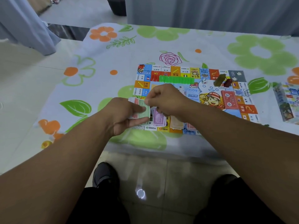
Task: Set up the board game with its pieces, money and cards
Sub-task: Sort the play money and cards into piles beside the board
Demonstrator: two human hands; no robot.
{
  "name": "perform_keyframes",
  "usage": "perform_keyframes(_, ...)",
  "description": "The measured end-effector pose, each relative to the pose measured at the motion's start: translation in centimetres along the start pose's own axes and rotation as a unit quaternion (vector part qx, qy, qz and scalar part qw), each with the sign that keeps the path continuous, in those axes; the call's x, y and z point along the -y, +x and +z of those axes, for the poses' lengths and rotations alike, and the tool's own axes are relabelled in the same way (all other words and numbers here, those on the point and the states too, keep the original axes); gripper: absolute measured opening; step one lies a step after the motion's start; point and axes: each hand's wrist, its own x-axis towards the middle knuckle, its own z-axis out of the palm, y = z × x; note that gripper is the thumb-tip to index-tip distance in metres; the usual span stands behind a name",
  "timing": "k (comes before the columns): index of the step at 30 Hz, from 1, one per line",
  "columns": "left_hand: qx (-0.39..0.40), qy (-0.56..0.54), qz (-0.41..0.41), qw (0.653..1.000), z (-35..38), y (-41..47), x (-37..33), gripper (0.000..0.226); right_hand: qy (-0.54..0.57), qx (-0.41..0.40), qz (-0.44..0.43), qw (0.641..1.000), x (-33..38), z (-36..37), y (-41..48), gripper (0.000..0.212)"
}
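Observation:
A colourful paper game board (pixel 208 97) lies flat on the table. My left hand (pixel 123 113) grips a stack of play money (pixel 142 110), green note on top, over the board's near left corner. My right hand (pixel 166 101) pinches the top green note's edge. A purple note pile (pixel 157 118), a beige pile (pixel 177 124) and a red pile (pixel 191 126) lie along the near edge. A red card deck (pixel 229 100) sits on the board. A green strip of pieces (pixel 177 80), a die (pixel 204 81) and olive and dark red tokens (pixel 222 80) stand near the far edge.
The table wears a white cloth with green and orange flowers (pixel 263 54). The game box (pixel 287 104) lies at the right edge. Grey curtains (pixel 210 12) hang behind the table. My legs and a dark shoe (pixel 105 175) show over the tiled floor below the table's near edge.

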Motion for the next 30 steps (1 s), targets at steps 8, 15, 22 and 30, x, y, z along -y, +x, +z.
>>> perform_keyframes(8,-0.102,-0.021,0.019,0.994,-1.9,0.8,-0.5,0.012,-0.011,-0.029,0.039,0.999,-0.3,0.4,0.6,0.013)
perform_keyframes(15,-0.063,-0.027,0.011,0.998,-1.6,0.5,-0.7,0.017,-0.06,-0.035,0.031,0.997,-0.8,0.7,0.9,0.016)
perform_keyframes(22,-0.022,-0.044,0.007,0.999,-0.4,0.2,-0.6,0.022,-0.029,-0.067,0.014,0.997,-0.6,-0.2,0.8,0.015)
perform_keyframes(30,0.017,-0.019,0.001,1.0,1.8,0.5,-0.2,0.029,0.022,-0.037,0.007,0.999,-0.3,-1.9,-0.8,0.011)
